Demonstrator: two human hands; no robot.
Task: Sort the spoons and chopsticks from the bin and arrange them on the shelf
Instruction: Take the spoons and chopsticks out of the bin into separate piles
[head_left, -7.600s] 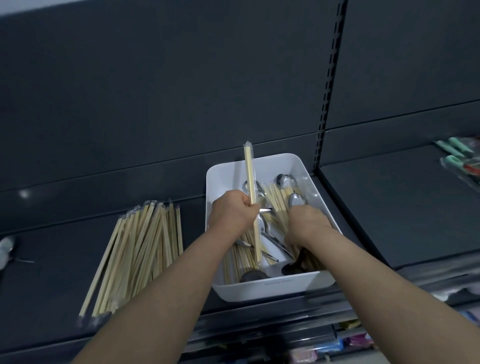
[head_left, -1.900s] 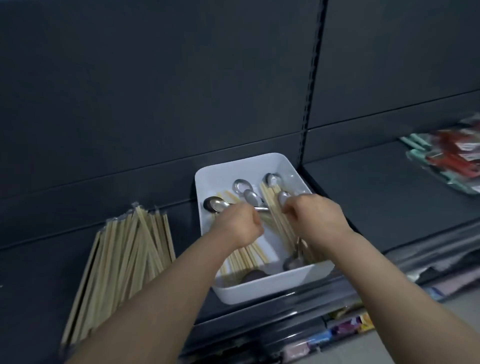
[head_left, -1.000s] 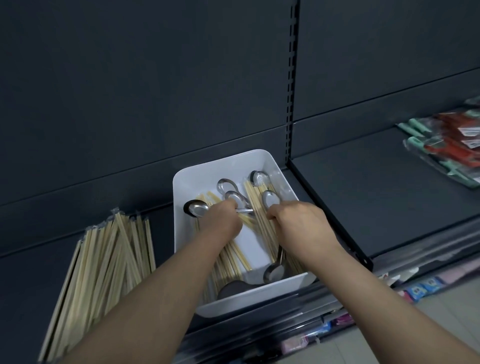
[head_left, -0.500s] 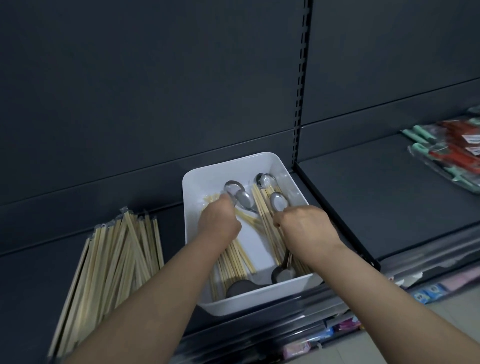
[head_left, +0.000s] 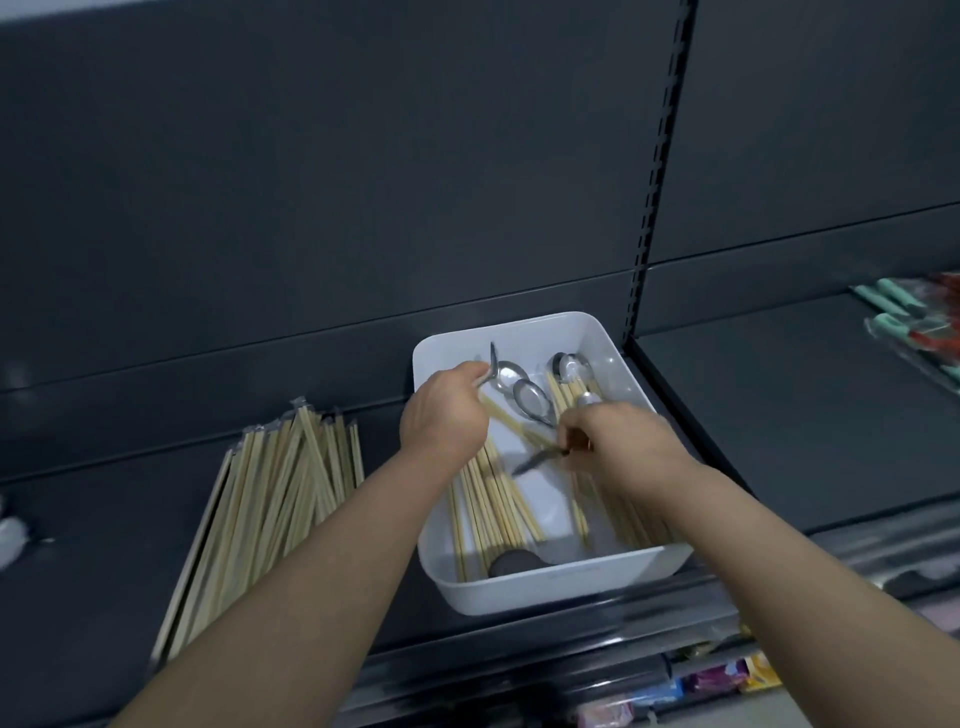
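A white bin (head_left: 550, 584) sits on the dark shelf (head_left: 114, 530), holding wrapped wooden chopsticks (head_left: 491, 506) and several metal spoons (head_left: 530, 397). My left hand (head_left: 444, 413) is over the bin's left side and grips a spoon, whose end sticks up above the knuckles. My right hand (head_left: 618, 439) is over the bin's middle and pinches a thin spoon handle (head_left: 537, 460) that points down to the left. A heap of sorted chopsticks (head_left: 265, 499) lies on the shelf left of the bin.
A slotted upright post (head_left: 652, 171) divides the shelf bays just right of the bin. Packaged green-handled items (head_left: 919, 327) lie at the far right. Something pale (head_left: 10, 535) sits at the left edge. Coloured goods (head_left: 717, 680) show on a lower shelf.
My left hand has lifted a spoon toward the bin's back left corner. My right hand has pulled a spoon up by its handle from the chopsticks.
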